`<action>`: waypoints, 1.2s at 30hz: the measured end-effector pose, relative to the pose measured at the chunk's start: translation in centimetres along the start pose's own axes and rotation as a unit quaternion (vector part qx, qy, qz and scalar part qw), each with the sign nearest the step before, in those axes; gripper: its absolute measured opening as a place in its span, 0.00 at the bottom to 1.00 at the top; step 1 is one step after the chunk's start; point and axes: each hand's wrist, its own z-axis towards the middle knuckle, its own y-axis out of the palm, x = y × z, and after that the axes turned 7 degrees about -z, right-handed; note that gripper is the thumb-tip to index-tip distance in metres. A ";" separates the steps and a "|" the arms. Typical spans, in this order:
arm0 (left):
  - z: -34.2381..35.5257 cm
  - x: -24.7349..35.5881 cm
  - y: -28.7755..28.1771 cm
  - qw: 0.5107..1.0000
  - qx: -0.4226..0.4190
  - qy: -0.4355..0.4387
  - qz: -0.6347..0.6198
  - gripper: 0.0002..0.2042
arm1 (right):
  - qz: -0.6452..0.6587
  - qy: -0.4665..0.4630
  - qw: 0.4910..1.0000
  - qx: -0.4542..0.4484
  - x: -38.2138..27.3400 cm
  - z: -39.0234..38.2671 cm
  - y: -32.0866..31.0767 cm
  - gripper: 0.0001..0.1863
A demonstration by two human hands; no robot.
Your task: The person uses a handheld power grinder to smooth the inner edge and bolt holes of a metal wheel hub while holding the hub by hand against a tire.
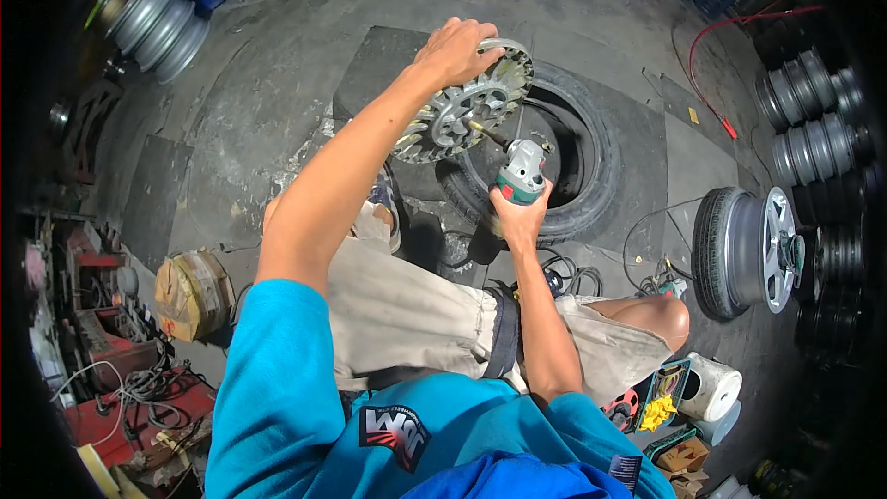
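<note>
My left hand [457, 48] is closed over the upper edge of a wheel rim [490, 97], which stands tilted with its spoked face toward me. The rim's metal looks worn and scuffed. Lower down, my right hand [522, 211] grips a green and silver angle grinder [524, 166]. A thin shaft with a small pale tip extends from the grinder's head to the rim's spokes near the hub. Whether the tip touches the metal, I cannot tell. Under and behind the rim lies a black tyre [591, 185], flat on the floor.
To the right stands a wheel with its tyre [721, 249], beside stacked rims [813, 152]. A second green power tool [673, 287] and loose cables lie nearby. At left are a taped roll [192, 296] and a red machine [120, 420]. A red hose [707, 83] hangs at far right.
</note>
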 end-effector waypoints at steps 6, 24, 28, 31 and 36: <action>0.1 0.4 -0.4 1.000 -0.019 0.001 0.002 0.22 | 0.000 0.006 1.000 0.010 -0.8 0.0 0.0 0.46; -1.1 -4.4 -1.8 0.997 0.069 0.012 -0.044 0.17 | 0.078 0.054 0.995 -0.039 0.1 -1.8 1.2 0.44; -1.8 -4.3 -1.6 0.996 0.074 0.001 -0.047 0.16 | 0.027 0.034 0.999 -0.011 -1.9 -1.7 0.1 0.45; -1.4 -4.1 -1.8 0.996 0.074 0.014 -0.038 0.16 | 0.014 0.014 1.000 -0.023 -1.3 -1.5 0.2 0.46; -1.6 -4.3 -1.9 0.995 0.035 -0.029 -0.091 0.19 | 0.021 0.040 0.999 -0.018 -2.6 -1.1 -0.5 0.44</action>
